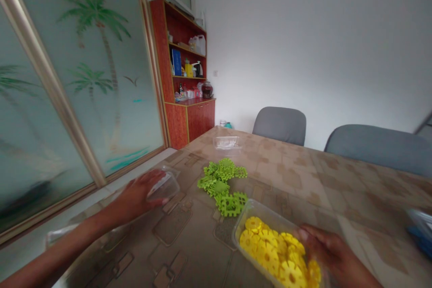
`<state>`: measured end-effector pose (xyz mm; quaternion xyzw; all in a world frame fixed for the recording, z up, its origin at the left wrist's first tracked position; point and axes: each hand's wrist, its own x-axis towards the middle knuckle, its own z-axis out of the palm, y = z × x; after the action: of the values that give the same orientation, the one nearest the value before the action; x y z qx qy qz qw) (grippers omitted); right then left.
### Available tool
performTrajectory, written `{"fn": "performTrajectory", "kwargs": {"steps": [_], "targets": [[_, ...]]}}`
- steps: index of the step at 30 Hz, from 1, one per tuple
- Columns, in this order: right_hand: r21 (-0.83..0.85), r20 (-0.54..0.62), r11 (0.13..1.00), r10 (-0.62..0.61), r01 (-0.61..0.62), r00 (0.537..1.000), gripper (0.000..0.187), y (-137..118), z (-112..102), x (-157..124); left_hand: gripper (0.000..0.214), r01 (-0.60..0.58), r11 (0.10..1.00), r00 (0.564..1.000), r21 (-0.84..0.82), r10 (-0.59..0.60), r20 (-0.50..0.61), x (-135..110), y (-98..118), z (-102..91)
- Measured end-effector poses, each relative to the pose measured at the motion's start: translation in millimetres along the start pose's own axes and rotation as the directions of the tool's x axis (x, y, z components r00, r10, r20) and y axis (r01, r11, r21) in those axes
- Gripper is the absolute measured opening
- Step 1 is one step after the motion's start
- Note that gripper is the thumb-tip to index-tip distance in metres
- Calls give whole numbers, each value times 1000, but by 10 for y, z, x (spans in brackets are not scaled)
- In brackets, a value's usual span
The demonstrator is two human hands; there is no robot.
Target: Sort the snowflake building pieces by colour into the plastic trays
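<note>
My left hand (140, 195) reaches out over the table's left side and its fingers are wrapped on a clear plastic container (165, 184), which looks empty. My right hand (329, 252) rests at the near right, fingers curled against the rim of a clear tray (246, 213) filled with several yellow snowflake-shaped plastic pieces (276, 254). Between the two hands, further out on the table, lies a loose pile of green snowflake pieces (224, 184).
Another empty clear container (227, 142) stands at the table's far side. Two grey chairs (280, 125) face the far edge. A red cabinet (185, 76) with bottles stands in the back corner. A blue object (421, 231) sits at the right edge.
</note>
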<state>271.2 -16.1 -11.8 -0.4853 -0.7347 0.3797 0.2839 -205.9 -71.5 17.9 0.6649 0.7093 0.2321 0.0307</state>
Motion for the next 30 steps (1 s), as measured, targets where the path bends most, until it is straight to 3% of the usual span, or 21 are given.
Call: {"fn": "performTrajectory", "kwargs": {"steps": [3,6,10,13,17,19,20,22,26,30], "targets": [[48,74,998,45,-49,996,56,-36,-30,1,53,-63,981,997,-183,68,22,62,369,-38],[117,96,989,76,-87,992,53,-127,-54,-9,46,-42,860,960,-508,176,220,61,883,22],[175,108,980,80,-98,991,54,-288,-51,-20,51,134,595,781,-792,428,454,82,1434,202],[197,112,976,67,-89,991,55,-364,-16,-9,53,354,469,628,-809,522,577,170,1597,328],[204,61,975,73,-84,995,56,-386,38,44,56,543,443,437,-713,576,691,293,1622,400],[226,29,972,64,-69,998,55,-407,41,94,58,573,454,403,-683,569,717,327,1623,387],[243,18,968,61,-64,998,54,-426,33,126,59,579,451,416,-679,553,722,341,1624,371],[304,-13,950,76,-68,997,52,-470,5,201,59,570,437,488,-696,501,715,372,1620,322],[494,-84,868,104,-49,991,52,-487,-17,356,58,465,422,701,-778,361,615,494,1536,190],[447,-44,893,76,-48,996,54,-351,31,428,57,304,479,881,-823,186,434,667,1348,67]]}}
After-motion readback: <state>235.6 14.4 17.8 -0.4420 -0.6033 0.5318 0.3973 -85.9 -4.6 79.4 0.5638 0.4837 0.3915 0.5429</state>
